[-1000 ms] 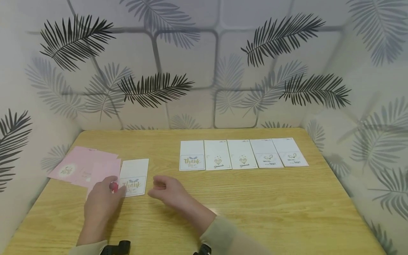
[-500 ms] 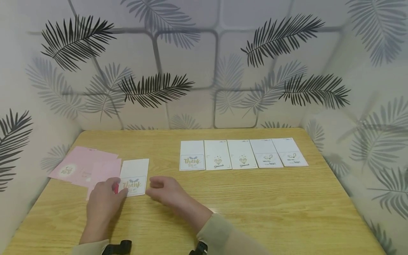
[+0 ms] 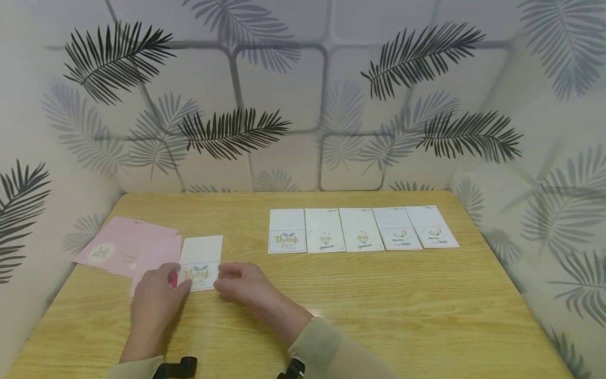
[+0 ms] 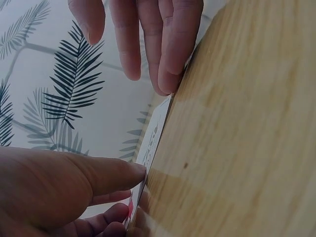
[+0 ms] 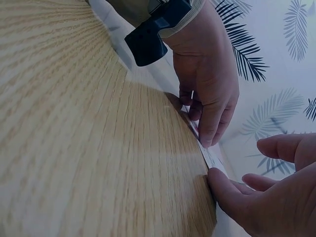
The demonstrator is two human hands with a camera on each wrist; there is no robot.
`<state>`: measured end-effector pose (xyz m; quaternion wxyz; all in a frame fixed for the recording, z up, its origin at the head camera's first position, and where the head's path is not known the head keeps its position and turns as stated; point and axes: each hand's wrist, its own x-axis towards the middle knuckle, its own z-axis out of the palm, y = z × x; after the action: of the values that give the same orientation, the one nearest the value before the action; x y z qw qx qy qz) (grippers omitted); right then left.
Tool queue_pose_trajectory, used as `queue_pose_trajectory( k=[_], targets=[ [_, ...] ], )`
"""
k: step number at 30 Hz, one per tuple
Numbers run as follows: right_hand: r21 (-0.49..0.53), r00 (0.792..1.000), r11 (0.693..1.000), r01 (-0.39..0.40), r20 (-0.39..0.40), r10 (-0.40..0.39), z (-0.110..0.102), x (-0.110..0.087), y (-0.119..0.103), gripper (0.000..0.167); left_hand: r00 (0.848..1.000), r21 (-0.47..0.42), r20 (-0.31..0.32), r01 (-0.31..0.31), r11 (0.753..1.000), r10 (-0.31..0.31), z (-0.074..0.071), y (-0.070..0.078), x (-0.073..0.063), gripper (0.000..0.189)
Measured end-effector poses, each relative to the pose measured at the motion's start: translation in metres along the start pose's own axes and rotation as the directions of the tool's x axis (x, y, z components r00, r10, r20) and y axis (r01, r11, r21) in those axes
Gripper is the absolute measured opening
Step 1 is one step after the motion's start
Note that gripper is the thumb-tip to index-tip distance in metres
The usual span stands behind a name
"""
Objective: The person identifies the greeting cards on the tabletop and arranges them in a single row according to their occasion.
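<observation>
A white card (image 3: 201, 250) printed "Thank you" lies flat on the table at the left in the head view. My left hand (image 3: 153, 300) rests at its lower left, the straight thumb touching the card near its bottom edge. Beside those fingers a small red patch (image 3: 174, 280) shows, partly covered. Under the same hand lies the near end of a pink card (image 3: 161, 247). On the other side, my right hand (image 3: 246, 284) has its fingertips right at the white card's right edge. In the right wrist view, its thumb (image 5: 222, 190) meets the card's edge.
Further pink cards (image 3: 113, 242) overlap at the table's left side. Toward the back right, several white cards form a row, from another "Thank you" card (image 3: 287, 223) through diamond-printed cards (image 3: 326, 223) to heart-lettered ones (image 3: 432, 221). A leaf-patterned wall (image 3: 279, 158) borders the wooden table (image 3: 379, 305).
My right hand has shifted slightly left, up to the white card's edge. The left hand has edged a little to the right, its fingers now covering more of the red patch.
</observation>
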<state>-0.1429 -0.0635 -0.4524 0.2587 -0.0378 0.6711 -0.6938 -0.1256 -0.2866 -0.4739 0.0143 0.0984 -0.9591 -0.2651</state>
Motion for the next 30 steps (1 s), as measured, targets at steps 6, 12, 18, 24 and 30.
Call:
queue_pose_trajectory(
  k=[6,12,18,24,30],
  targets=[
    [0.073,0.999,0.997,-0.025,-0.028,0.027,0.001,0.002,0.001,0.048,1.0,0.005,0.006,0.003,1.0,-0.003,-0.001,0.001,0.002,0.058],
    [0.131,0.998,0.991,-0.038,-0.048,0.044,0.002,0.005,0.002,0.045,1.0,0.005,0.013,-0.002,1.0,0.002,-0.002,0.002,0.001,0.058],
    [0.158,0.998,0.987,-0.036,-0.047,0.044,0.002,0.006,0.002,0.043,1.0,0.004,0.023,0.0,1.0,0.0,-0.002,0.001,0.001,0.058],
    [0.203,0.998,0.978,-0.037,-0.037,0.046,0.004,0.007,0.004,0.042,0.999,0.01,0.032,0.0,1.0,0.0,-0.002,0.0,0.002,0.058],
    [0.183,0.999,0.983,-0.032,-0.034,0.039,0.008,0.011,0.008,0.037,0.999,0.008,0.044,0.005,1.0,-0.005,-0.003,-0.001,0.002,0.059]
  ],
)
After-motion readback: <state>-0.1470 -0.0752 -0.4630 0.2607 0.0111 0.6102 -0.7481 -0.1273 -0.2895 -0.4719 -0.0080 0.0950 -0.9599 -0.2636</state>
